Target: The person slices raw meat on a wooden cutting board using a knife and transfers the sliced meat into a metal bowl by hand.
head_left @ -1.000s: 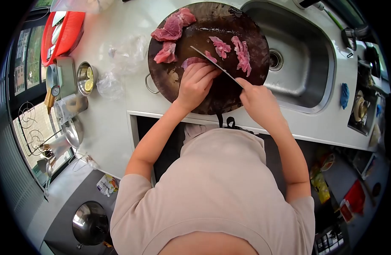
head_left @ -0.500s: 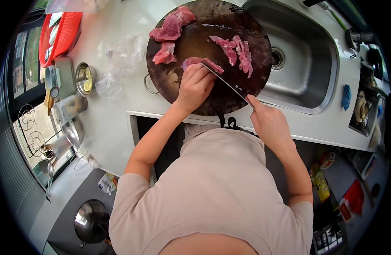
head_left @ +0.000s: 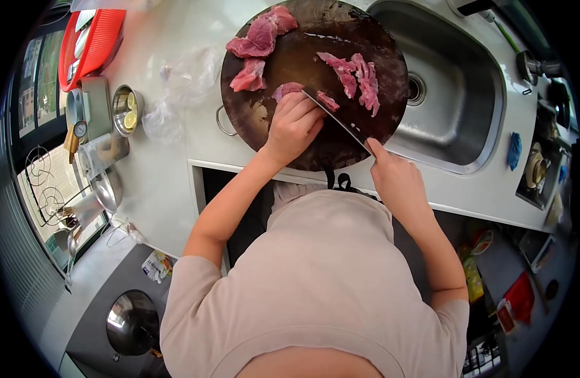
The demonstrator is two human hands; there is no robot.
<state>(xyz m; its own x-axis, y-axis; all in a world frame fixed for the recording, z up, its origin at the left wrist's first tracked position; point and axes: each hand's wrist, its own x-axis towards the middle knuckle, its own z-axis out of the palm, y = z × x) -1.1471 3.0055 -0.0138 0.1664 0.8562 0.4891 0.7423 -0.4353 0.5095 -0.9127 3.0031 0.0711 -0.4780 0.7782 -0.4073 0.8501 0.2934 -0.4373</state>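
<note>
My right hand is closed around the handle of a knife, whose thin blade slants up and left over the round dark cutting board. Curled fingers of my left hand press down on a piece of meat, close beside the blade's tip. Just right of the blade lies a small cut slice of meat. Farther right on the board are several meat strips. Larger chunks of raw meat rest at the upper left. My left hand partly hides the piece under it.
A steel sink adjoins the board on the right. Left of the board lie a crumpled clear plastic bag and a steel bowl with lemon slices. A red basket stands at the far upper left. A blue crumpled item lies right of the sink.
The knife has passed through the meat piece, and a small slice now lies apart on the blade's right side. Both hands stay in nearly the same place.
</note>
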